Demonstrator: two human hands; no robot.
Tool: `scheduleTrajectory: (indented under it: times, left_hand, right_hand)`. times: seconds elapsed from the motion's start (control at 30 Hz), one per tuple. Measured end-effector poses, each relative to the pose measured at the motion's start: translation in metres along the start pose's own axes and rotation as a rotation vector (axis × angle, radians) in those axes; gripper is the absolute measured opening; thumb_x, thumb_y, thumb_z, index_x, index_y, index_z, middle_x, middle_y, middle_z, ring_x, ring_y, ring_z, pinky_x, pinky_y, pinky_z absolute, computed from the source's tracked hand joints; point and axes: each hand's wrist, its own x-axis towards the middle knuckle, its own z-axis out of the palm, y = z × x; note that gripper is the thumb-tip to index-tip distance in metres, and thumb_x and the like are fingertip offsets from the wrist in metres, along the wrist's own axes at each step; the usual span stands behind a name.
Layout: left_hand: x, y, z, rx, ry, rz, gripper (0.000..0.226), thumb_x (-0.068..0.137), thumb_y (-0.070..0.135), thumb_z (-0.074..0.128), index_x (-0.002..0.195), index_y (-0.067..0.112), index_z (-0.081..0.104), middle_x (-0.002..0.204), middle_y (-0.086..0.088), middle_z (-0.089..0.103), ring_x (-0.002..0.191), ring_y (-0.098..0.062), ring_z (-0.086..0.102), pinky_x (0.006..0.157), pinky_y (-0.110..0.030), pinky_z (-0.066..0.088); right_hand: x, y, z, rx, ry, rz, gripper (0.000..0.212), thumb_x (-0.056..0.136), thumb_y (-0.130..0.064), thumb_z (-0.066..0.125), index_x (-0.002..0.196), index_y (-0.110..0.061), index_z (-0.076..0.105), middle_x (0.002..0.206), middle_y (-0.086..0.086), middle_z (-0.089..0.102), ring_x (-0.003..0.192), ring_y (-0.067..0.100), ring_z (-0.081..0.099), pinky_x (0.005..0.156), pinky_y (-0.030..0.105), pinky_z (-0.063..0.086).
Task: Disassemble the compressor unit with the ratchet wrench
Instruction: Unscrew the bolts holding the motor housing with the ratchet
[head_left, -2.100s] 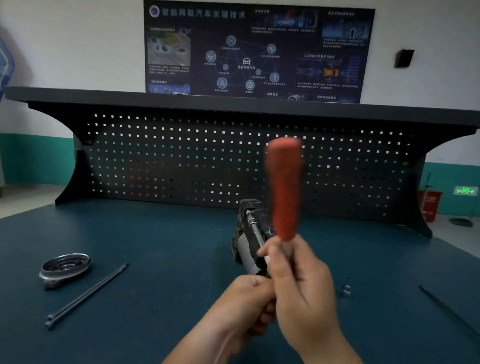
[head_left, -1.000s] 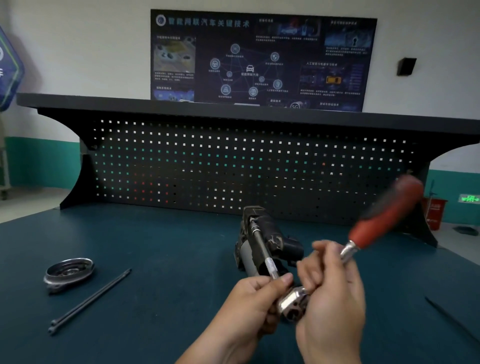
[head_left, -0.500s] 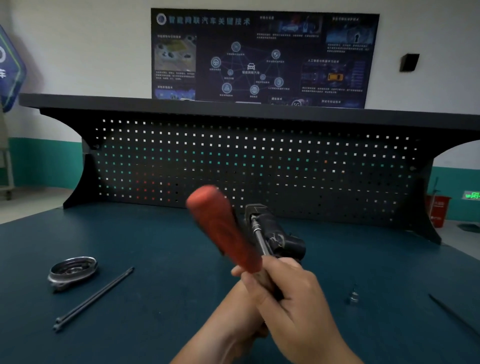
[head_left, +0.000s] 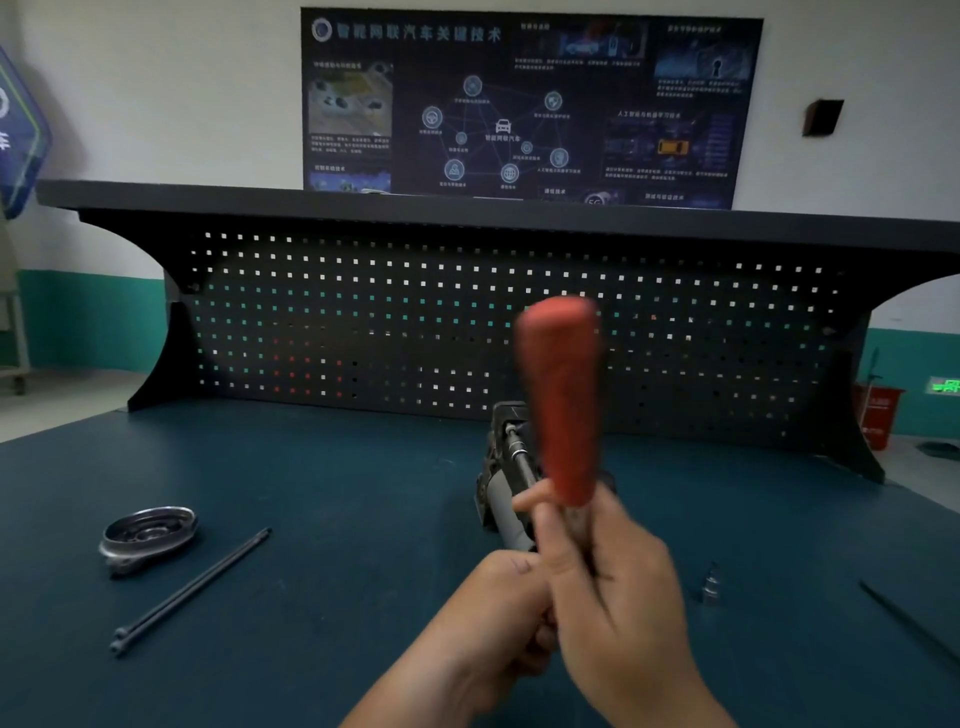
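- Right hand — closed round the ratchet wrench, low on the shank just under its red grip. The grip stands nearly upright and is blurred.
- Left hand — fingers curled, tucked against the right hand from below. What it holds is hidden, so its grip cannot be told.
- Small socket stands on the bench top, right of the hands; a thin rod lies further right.
- Compressor lies on the bench top just beyond the hands, near centre, partly hidden by the wrench. A long steel bar runs from its far end towards the hands.
- Handling, as judged: the compressor looks metal-bodied, so heavy, stiff and not fragile, but liable to shift under wrench load. Steady it by the grey barrel. The wrench gives best leverage at the red grip; the bare shank is likely slippery.
- Two long bolts and a round metal cover lie well to the left, apart from the compressor.
- Pegboard backs the bench; a poster hangs on the wall above.
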Motion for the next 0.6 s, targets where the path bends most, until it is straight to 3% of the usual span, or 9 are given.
scheduleTrajectory:
  times: [0.07, 0.13, 0.23, 0.3, 0.37, 0.47, 0.53, 0.6]
  left_hand:
    - [-0.003, 0.005, 0.003, 0.038, 0.029, 0.064, 0.019, 0.084, 0.029, 0.051, 0.079, 0.012, 0.057, 0.085, -0.012, 0.044, 0.077, -0.026, 0.038, 0.069, -0.041, 0.027]
    - [-0.004, 0.004, 0.005, 0.036, 0.064, 0.075, 0.013, 0.083, 0.024, 0.051, 0.077, 0.015, 0.056, 0.079, -0.012, 0.044, 0.076, -0.026, 0.037, 0.067, -0.037, 0.025]
    - [0.001, -0.004, -0.001, -0.045, 0.035, 0.026, 0.038, 0.089, 0.015, 0.059, 0.052, 0.015, 0.047, 0.046, -0.004, 0.037, 0.038, -0.014, 0.031, 0.044, -0.017, 0.017]
    - [0.001, -0.002, 0.004, -0.142, 0.009, 0.013, 0.039, 0.076, 0.03, 0.065, 0.044, 0.018, 0.047, 0.041, 0.003, 0.032, 0.03, -0.004, 0.025, 0.035, -0.013, 0.017]
    - [0.0, 0.003, 0.007, -0.201, -0.005, 0.033, 0.032, 0.065, 0.037, 0.064, 0.045, 0.018, 0.049, 0.041, 0.003, 0.032, 0.031, -0.003, 0.024, 0.035, -0.013, 0.017]
    - [0.0, 0.0, 0.006, -0.202, -0.008, 0.055, 0.035, 0.072, 0.037, 0.062, 0.046, 0.02, 0.047, 0.043, 0.003, 0.035, 0.032, -0.004, 0.025, 0.036, -0.014, 0.017]
    - [0.004, -0.004, 0.004, -0.142, 0.012, 0.034, 0.041, 0.086, 0.029, 0.059, 0.048, 0.02, 0.047, 0.044, 0.002, 0.038, 0.034, -0.006, 0.029, 0.038, -0.015, 0.019]
    - [0.002, -0.003, 0.005, -0.088, 0.02, 0.063, 0.028, 0.088, 0.027, 0.058, 0.063, 0.015, 0.052, 0.056, -0.008, 0.046, 0.05, -0.017, 0.041, 0.049, -0.019, 0.025]
  right_hand:
    - [0.0, -0.003, 0.001, -0.06, -0.121, -0.049, 0.016, 0.091, -0.038, 0.044, 0.1, -0.038, 0.057, 0.089, -0.025, 0.064, 0.074, -0.001, 0.06, 0.068, 0.015, 0.045]
    - [0.0, -0.005, 0.0, -0.004, -0.109, 0.02, 0.017, 0.09, -0.041, 0.045, 0.095, -0.037, 0.061, 0.079, -0.022, 0.064, 0.068, 0.0, 0.06, 0.063, 0.014, 0.044]
    - [0.005, -0.008, -0.001, 0.365, 0.175, 0.325, 0.014, 0.09, -0.038, 0.058, 0.08, -0.034, 0.066, 0.051, -0.014, 0.05, 0.047, 0.0, 0.045, 0.051, 0.011, 0.036]
    - [0.009, -0.005, -0.003, 0.683, 0.416, 0.527, 0.024, 0.093, -0.027, 0.05, 0.073, -0.025, 0.065, 0.045, -0.011, 0.037, 0.042, 0.0, 0.034, 0.045, 0.013, 0.036]
    - [0.012, -0.002, -0.006, 0.808, 0.569, 0.606, 0.029, 0.098, -0.017, 0.04, 0.076, -0.018, 0.059, 0.045, -0.012, 0.032, 0.04, 0.002, 0.031, 0.044, 0.013, 0.038]
    - [0.01, -0.003, -0.003, 0.704, 0.48, 0.496, 0.02, 0.095, -0.022, 0.046, 0.079, -0.017, 0.057, 0.045, -0.012, 0.034, 0.041, 0.001, 0.032, 0.045, 0.013, 0.036]
    - [0.005, -0.003, -0.003, 0.484, 0.298, 0.319, 0.014, 0.092, -0.033, 0.054, 0.081, -0.026, 0.061, 0.047, -0.01, 0.042, 0.043, 0.0, 0.038, 0.048, 0.013, 0.036]
    - [0.003, -0.001, -0.004, 0.234, 0.106, 0.152, 0.013, 0.088, -0.039, 0.048, 0.09, -0.035, 0.061, 0.058, -0.018, 0.055, 0.049, -0.002, 0.05, 0.054, 0.007, 0.037]
